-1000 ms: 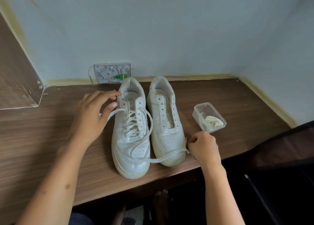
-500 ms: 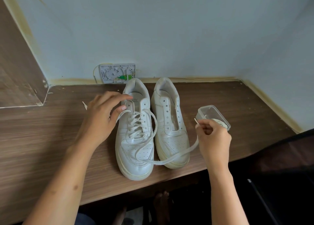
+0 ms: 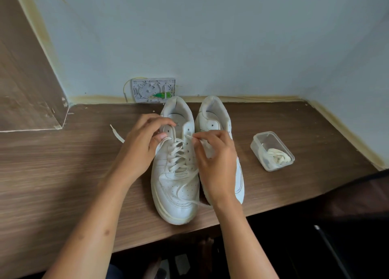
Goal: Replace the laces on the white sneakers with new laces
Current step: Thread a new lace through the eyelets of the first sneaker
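Note:
Two white sneakers stand side by side on the wooden table (image 3: 63, 173), toes toward me. The left sneaker (image 3: 174, 186) is partly laced with a white lace (image 3: 179, 152). My left hand (image 3: 143, 144) pinches the lace and the sneaker's left upper edge near the top eyelets. My right hand (image 3: 214, 158) pinches the lace's other tip just over the right-side upper eyelets, and a loop trails down over the toe. The right sneaker (image 3: 212, 114) has no lace and is partly hidden behind my right hand.
A clear plastic box (image 3: 271, 150) holding a bundled lace sits to the right of the sneakers. A loose lace end (image 3: 116, 133) lies left of my left hand. A small wall plate (image 3: 153, 90) sits behind the sneakers. The table's front edge runs just below the toes.
My right hand has carried the lace tip from the table's front right up to the left sneaker's top eyelets. My left hand has stayed at the upper left eyelets.

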A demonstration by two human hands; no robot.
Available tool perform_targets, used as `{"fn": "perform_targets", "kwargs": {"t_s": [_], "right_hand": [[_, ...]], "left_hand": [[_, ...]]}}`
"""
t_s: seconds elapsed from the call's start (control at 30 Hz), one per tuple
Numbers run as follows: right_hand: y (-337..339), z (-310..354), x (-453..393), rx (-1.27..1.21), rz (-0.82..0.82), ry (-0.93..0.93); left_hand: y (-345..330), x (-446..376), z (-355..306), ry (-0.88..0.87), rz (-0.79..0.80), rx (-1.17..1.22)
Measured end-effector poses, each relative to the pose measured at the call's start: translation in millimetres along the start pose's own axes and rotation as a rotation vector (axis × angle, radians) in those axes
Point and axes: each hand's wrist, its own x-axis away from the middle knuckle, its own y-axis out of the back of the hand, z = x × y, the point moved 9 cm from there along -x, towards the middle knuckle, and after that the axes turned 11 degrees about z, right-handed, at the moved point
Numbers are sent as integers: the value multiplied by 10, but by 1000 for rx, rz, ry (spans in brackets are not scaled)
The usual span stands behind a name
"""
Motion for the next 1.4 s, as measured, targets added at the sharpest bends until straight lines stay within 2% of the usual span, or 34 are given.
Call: {"fn": "perform_targets", "kwargs": {"t_s": [0.3, 0.63, 1.0, 1.2, 1.4], "right_hand": [[-175, 164, -71, 154, -86, 36], [-301, 305, -170, 305, -35, 100], [-390, 109, -209, 74, 66, -108], [-425, 95, -221, 75, 127, -146], [-443, 53, -249, 82, 115, -206]], "left_hand": [[48, 14, 3, -30, 11, 55], [47, 9, 104, -58, -31, 107], [71, 11, 95, -36, -44, 125], [34, 2, 98, -14, -40, 122], [35, 3, 146, -3, -54, 189]]}}
